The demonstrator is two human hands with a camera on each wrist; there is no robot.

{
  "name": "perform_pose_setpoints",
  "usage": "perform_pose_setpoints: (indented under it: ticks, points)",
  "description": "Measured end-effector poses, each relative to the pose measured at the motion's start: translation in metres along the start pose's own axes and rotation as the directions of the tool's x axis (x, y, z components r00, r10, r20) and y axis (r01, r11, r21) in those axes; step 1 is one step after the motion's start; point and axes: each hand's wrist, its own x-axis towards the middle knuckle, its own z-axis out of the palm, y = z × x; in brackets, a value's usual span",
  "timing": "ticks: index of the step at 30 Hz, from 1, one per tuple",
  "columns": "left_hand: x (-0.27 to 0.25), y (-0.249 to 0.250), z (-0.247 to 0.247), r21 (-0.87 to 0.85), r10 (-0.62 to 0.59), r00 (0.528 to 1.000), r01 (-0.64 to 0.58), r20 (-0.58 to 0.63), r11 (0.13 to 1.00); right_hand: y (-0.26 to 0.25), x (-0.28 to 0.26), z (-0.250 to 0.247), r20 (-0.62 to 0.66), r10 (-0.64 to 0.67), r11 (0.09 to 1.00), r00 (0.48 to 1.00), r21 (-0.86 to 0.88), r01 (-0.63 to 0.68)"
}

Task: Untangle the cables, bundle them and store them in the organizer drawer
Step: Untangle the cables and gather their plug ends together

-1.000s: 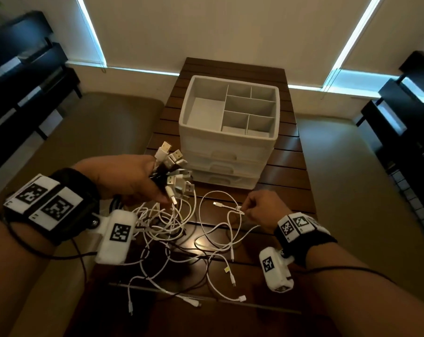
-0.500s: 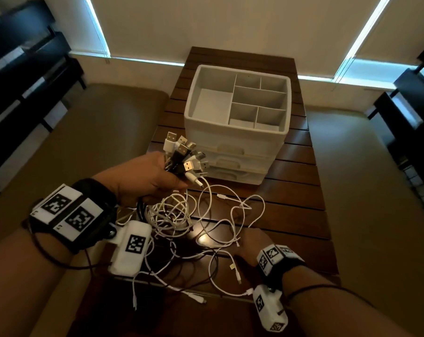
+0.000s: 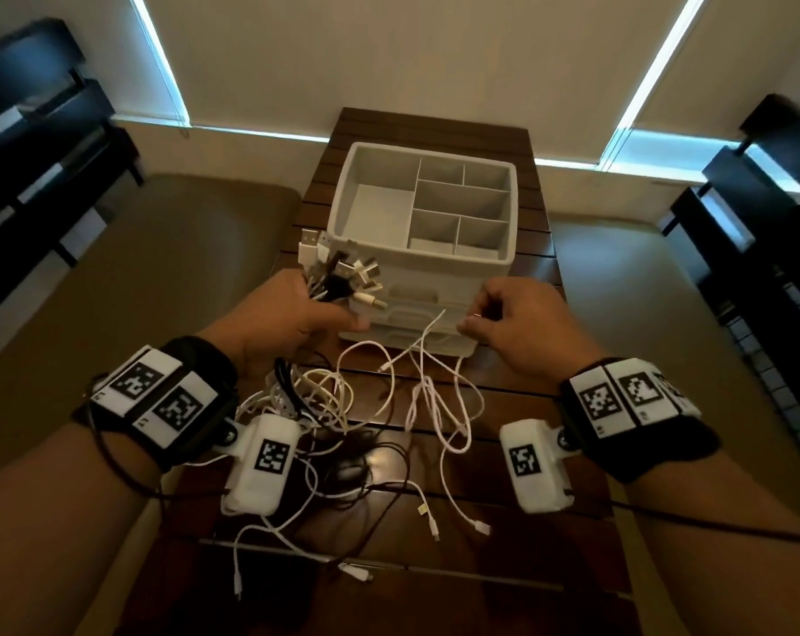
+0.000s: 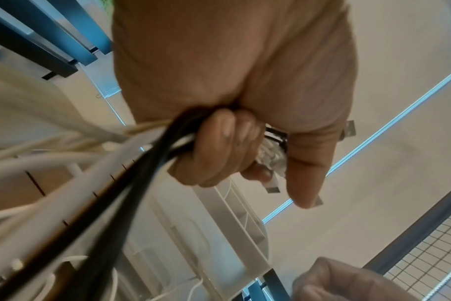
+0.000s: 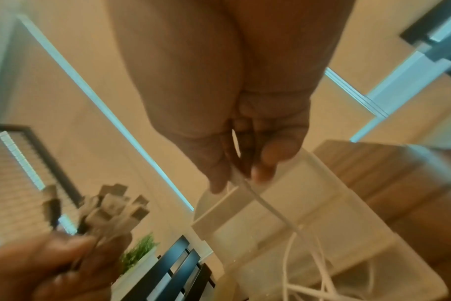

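My left hand (image 3: 297, 309) grips a bunch of cable ends (image 3: 343, 273), white and black, with their USB plugs fanned out above the fist; the left wrist view shows the fingers (image 4: 219, 146) curled round the black and white cords (image 4: 131, 163). My right hand (image 3: 494, 314) pinches the end of one white cable (image 3: 428, 332), seen between finger and thumb in the right wrist view (image 5: 238, 154). The cable tangle (image 3: 343, 415) hangs down onto the wooden table (image 3: 517, 406). The white organizer (image 3: 421, 213) stands just behind both hands, its drawers pushed in.
The organizer's top tray (image 3: 379, 208) has several empty compartments. Loose cable ends (image 3: 434, 525) trail toward the table's near edge. Dark shelving (image 3: 44, 144) stands at the left and dark furniture (image 3: 765, 213) at the right, with bare floor on both sides.
My right hand has risen from the table near the tangle up to the organizer's front, carrying a white cable end. The left hand has lifted its bunch of plugs toward the organizer.
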Motion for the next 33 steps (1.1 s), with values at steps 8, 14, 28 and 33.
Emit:
perform_pose_setpoints:
  ticks: [8,14,28,33]
  points:
    - [0.009,-0.003,0.026,-0.092,0.034,0.999,-0.035,-0.008,0.995,-0.027,-0.016,0.005,-0.073,-0.010,0.927,0.997,0.372,0.036]
    - [0.012,-0.010,0.040,-0.233,-0.016,0.993,0.043,0.115,0.972,-0.039,-0.019,0.012,-0.074,0.058,0.746,0.996,0.666,0.006]
    - [0.015,-0.014,0.049,-0.353,-0.012,0.984,0.075,0.176,0.932,-0.042,-0.016,0.017,-0.078,0.139,0.562,0.987,0.827,-0.014]
    - [0.015,-0.013,0.049,-0.378,-0.011,0.987,0.072,0.160,0.923,-0.042,-0.011,0.021,-0.091,0.133,0.518,0.987,0.855,0.009]
